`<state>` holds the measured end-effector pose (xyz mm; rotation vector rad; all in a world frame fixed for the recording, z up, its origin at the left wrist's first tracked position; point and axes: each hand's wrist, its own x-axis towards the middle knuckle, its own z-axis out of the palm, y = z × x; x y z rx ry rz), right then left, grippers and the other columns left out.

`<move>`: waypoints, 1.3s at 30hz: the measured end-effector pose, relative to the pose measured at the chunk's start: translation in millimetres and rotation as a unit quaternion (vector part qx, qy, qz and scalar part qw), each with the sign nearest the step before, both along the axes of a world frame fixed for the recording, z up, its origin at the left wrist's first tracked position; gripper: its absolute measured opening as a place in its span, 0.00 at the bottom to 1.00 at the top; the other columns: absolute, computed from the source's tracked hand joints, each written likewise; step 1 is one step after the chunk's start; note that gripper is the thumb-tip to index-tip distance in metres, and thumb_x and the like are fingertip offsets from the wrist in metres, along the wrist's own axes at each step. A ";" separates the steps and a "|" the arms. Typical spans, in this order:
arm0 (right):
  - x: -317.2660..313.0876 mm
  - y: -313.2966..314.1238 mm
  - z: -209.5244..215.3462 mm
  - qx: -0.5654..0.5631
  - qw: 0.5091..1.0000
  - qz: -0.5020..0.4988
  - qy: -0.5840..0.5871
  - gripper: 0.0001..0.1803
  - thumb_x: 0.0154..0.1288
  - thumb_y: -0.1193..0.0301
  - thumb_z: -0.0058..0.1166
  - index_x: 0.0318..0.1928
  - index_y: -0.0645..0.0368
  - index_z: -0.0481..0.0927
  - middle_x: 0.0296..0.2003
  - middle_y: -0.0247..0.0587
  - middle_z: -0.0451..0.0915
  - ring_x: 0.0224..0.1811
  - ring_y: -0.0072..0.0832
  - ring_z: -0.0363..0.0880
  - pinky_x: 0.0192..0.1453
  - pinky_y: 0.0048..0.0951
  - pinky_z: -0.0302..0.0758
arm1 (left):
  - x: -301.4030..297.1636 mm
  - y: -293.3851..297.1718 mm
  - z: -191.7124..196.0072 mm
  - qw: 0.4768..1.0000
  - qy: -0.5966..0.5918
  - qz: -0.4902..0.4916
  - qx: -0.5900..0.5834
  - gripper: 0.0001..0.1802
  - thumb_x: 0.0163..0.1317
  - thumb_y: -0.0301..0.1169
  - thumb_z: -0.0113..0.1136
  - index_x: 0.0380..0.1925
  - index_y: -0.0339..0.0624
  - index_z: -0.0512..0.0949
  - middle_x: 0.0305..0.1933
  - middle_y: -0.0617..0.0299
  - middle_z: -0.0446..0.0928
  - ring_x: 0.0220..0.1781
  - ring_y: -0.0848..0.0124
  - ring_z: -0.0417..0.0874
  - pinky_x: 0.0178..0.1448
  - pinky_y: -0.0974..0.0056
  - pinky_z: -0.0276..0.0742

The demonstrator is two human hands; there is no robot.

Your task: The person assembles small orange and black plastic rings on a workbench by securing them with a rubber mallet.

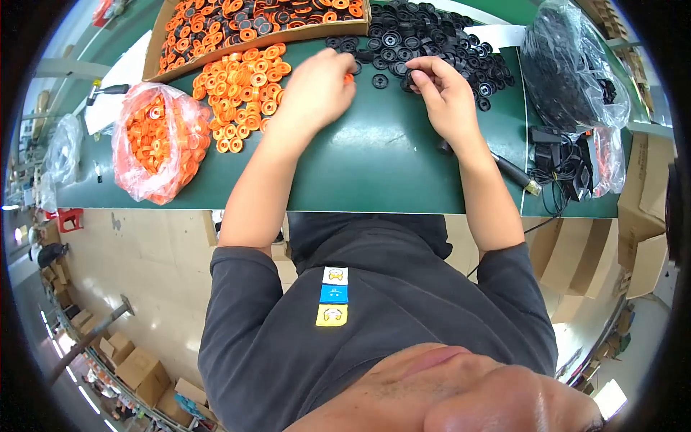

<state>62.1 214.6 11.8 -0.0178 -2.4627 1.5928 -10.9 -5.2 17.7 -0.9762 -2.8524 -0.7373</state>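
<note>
My left hand (319, 88) is closed around a small orange round part (348, 78), of which only a bit shows by the fingertips. To its left lies a loose heap of orange round parts (248, 90) with holes in their centres. My right hand (450, 101) pinches a small black round part (408, 81) between thumb and fingers, at the near edge of a pile of black round parts (425, 36). A single black part (380, 81) rests on the green table between the two hands.
A cardboard box (147, 63) of orange-and-black parts stands at the back left, a clear bag (162, 173) of orange parts before it. A screwdriver-like tool (515, 173), a black adapter with cables (565, 165) and a bag of black parts (568, 72) are at the right.
</note>
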 end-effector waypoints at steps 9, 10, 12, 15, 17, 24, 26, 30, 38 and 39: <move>3.5 -4.3 -0.1 -0.060 0.997 0.029 0.050 0.20 0.59 0.80 0.66 0.53 0.59 0.84 0.44 0.38 0.83 0.42 0.21 0.82 0.47 0.24 0.82 | 11.4 21.9 3.2 0.965 -0.139 -0.040 0.217 0.12 0.69 0.30 0.58 0.50 0.40 0.81 0.39 0.60 0.79 0.44 0.69 0.83 0.49 0.63 0.79; 3.9 -6.0 1.6 -0.060 0.997 0.031 0.048 0.20 0.59 0.80 0.66 0.53 0.59 0.84 0.44 0.38 0.83 0.42 0.21 0.82 0.47 0.24 0.82 | 11.7 26.4 -2.0 0.905 -0.265 -0.060 0.327 0.13 0.71 0.30 0.56 0.53 0.39 0.80 0.41 0.63 0.79 0.45 0.73 0.82 0.51 0.66 0.79; 4.6 -7.2 5.4 0.011 0.990 0.047 0.134 0.21 0.57 0.81 0.66 0.53 0.60 0.84 0.45 0.40 0.80 0.41 0.24 0.82 0.47 0.25 0.82 | 12.4 29.3 -5.5 0.816 -0.383 -0.077 0.427 0.15 0.74 0.30 0.54 0.56 0.37 0.79 0.42 0.66 0.79 0.46 0.77 0.80 0.53 0.69 0.79; 5.1 -5.0 5.6 0.039 0.988 0.045 0.141 0.21 0.56 0.81 0.66 0.53 0.60 0.84 0.46 0.42 0.78 0.41 0.27 0.83 0.47 0.26 0.83 | 15.4 31.4 -5.4 0.742 -0.485 -0.068 0.459 0.16 0.74 0.30 0.54 0.58 0.35 0.77 0.46 0.64 0.80 0.49 0.75 0.81 0.57 0.68 0.79; 4.0 -3.4 6.4 0.048 0.987 0.045 0.147 0.21 0.56 0.81 0.66 0.53 0.60 0.84 0.46 0.42 0.78 0.41 0.27 0.83 0.46 0.26 0.83 | 16.8 33.0 -5.2 0.728 -0.493 -0.068 0.472 0.18 0.73 0.28 0.55 0.60 0.34 0.76 0.46 0.62 0.80 0.49 0.74 0.81 0.58 0.69 0.79; 6.2 -3.6 9.0 0.044 0.989 0.031 0.138 0.20 0.58 0.83 0.66 0.53 0.63 0.83 0.47 0.41 0.81 0.45 0.24 0.82 0.50 0.24 0.81 | 16.9 32.4 -7.5 0.748 -0.471 -0.074 0.461 0.20 0.69 0.22 0.57 0.61 0.33 0.75 0.50 0.59 0.81 0.51 0.73 0.82 0.61 0.67 0.78; 6.2 -4.1 10.4 0.049 0.988 0.031 0.145 0.20 0.57 0.82 0.66 0.52 0.63 0.83 0.47 0.41 0.81 0.44 0.25 0.82 0.49 0.25 0.81 | 15.5 33.1 -10.6 0.763 -0.443 -0.091 0.462 0.21 0.68 0.21 0.57 0.61 0.32 0.75 0.52 0.58 0.81 0.52 0.73 0.82 0.62 0.67 0.78; 4.8 -3.5 10.8 0.078 0.981 0.033 0.177 0.20 0.53 0.80 0.68 0.50 0.62 0.84 0.44 0.42 0.82 0.40 0.29 0.83 0.46 0.28 0.82 | 16.5 34.4 -10.0 0.756 -0.439 -0.106 0.474 0.21 0.68 0.20 0.57 0.62 0.32 0.74 0.52 0.58 0.82 0.53 0.74 0.82 0.62 0.67 0.78; 5.2 -3.7 14.2 0.105 0.975 0.033 0.192 0.19 0.52 0.80 0.69 0.48 0.62 0.84 0.43 0.43 0.82 0.40 0.31 0.83 0.45 0.28 0.81 | 21.4 34.5 -7.0 0.776 -0.421 -0.076 0.463 0.22 0.66 0.19 0.61 0.61 0.32 0.76 0.49 0.59 0.83 0.49 0.75 0.83 0.58 0.69 0.79; 5.6 -3.6 14.7 0.108 0.975 0.036 0.191 0.19 0.52 0.80 0.69 0.48 0.62 0.84 0.43 0.43 0.82 0.40 0.31 0.83 0.45 0.28 0.81 | 22.0 34.5 -6.9 0.777 -0.421 -0.077 0.462 0.22 0.66 0.19 0.61 0.61 0.32 0.76 0.49 0.59 0.83 0.49 0.75 0.83 0.58 0.69 0.79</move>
